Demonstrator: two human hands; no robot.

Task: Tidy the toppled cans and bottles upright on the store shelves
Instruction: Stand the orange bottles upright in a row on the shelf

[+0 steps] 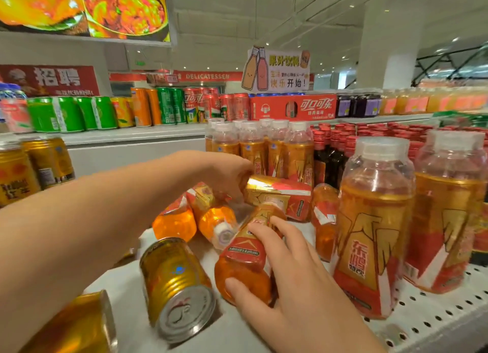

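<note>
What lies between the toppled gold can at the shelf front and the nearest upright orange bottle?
A toppled orange bottle, gripped by the right hand, as the head view shows.

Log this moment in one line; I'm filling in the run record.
left hand: grips back bottle, lying | right hand: grips front bottle, lying | can: toppled

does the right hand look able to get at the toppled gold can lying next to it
Likely yes, once freed: the right hand grips a toppled bottle, and the gold can lies just left of it with nothing between. The left hand holds a farther bottle, out of the way.
</note>
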